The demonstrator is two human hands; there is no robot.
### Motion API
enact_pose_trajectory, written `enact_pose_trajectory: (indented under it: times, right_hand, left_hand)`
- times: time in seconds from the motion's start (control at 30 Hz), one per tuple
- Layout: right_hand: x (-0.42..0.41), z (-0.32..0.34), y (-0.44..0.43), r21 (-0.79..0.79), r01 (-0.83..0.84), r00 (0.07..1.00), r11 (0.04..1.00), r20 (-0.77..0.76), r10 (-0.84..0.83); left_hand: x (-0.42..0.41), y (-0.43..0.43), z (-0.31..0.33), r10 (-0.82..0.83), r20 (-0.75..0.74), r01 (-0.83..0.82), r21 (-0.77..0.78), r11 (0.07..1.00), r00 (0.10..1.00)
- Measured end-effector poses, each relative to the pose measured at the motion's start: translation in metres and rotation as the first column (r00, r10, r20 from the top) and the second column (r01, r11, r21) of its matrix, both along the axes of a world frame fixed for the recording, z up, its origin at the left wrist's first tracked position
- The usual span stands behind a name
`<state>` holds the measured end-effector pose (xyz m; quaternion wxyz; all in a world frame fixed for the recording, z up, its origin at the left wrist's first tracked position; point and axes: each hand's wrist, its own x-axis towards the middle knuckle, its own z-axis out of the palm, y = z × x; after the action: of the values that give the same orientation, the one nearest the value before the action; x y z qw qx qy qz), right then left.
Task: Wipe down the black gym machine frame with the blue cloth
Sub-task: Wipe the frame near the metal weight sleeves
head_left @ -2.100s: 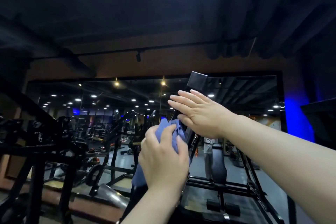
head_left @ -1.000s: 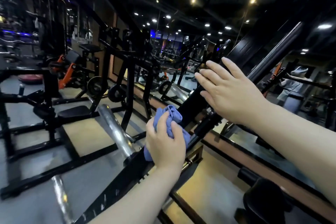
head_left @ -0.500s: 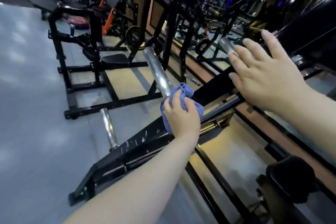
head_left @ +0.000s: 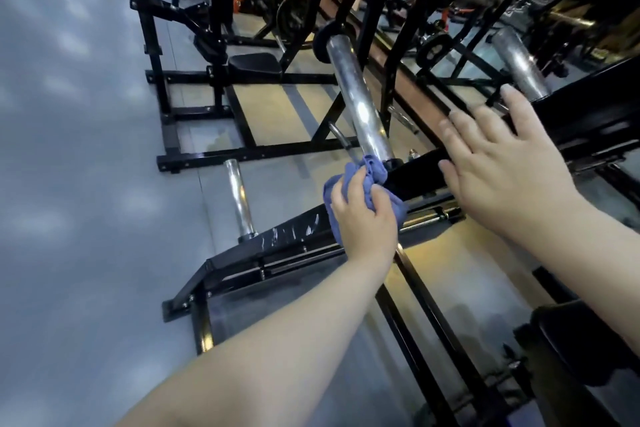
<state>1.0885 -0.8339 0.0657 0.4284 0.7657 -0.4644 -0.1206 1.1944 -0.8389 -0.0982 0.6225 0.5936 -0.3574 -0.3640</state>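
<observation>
Here the blue cloth (head_left: pixel 375 172) sits bunched just toward three o'clock of the picture's middle. It is pressed on the sloping black frame beam (head_left: pixel 287 243) where a thick chrome peg (head_left: pixel 360 104) rises from it toward twelve o'clock. The left hand (head_left: pixel 363 215) grips the cloth, fingers curled round the wad.

The wipe looks part-way along. From the cloth toward eight o'clock the beam carries pale scuffs down to its foot, and that stretch seems yet to do. No sheen tells which parts are already clean.

At two o'clock of the cloth the right hand (head_left: pixel 498 163) holds nothing, fingers straight and spread over the upper beam. Whether it touches, I cannot tell.

A thinner chrome peg (head_left: pixel 239 198) stands off the beam at nine o'clock of the cloth, above the grey floor (head_left: pixel 86 184). A black pad (head_left: pixel 588 340) lies at five o'clock. No container shows anywhere.
</observation>
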Motion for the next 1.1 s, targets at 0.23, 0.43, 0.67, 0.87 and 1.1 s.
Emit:
enact_pose_trajectory:
  times: [0.23, 0.43, 0.67, 0.87, 1.1]
  right_hand:
    - [0.018, -0.027, -0.002, 0.078, 0.009, 0.997, 0.997, -0.080, -0.003]
    - [0.031, -0.049, -0.006, 0.091, 0.031, 0.995, 0.995, -0.098, -0.022]
    - [0.051, -0.066, -0.007, 0.149, 0.052, 0.995, 0.987, -0.093, -0.038]
    - [0.050, -0.069, -0.009, 0.154, 0.076, 0.994, 0.985, -0.095, -0.062]
    - [0.063, -0.092, -0.009, 0.153, 0.058, 0.990, 0.987, -0.140, -0.036]
  left_hand:
    - [-0.017, 0.019, 0.015, -0.118, 0.137, 0.148, -0.236, 0.961, 0.983]
    - [0.016, -0.004, -0.047, -0.011, -0.030, 0.011, -0.025, 1.000, 0.999]
    - [0.005, 0.010, -0.039, -0.011, -0.082, 0.009, -0.026, 1.000, 0.997]
    - [0.017, 0.001, -0.058, -0.038, -0.040, 0.036, -0.051, 0.998, 0.998]
    - [0.026, -0.015, -0.058, 0.126, -0.185, -0.091, 0.187, 0.978, 0.975]
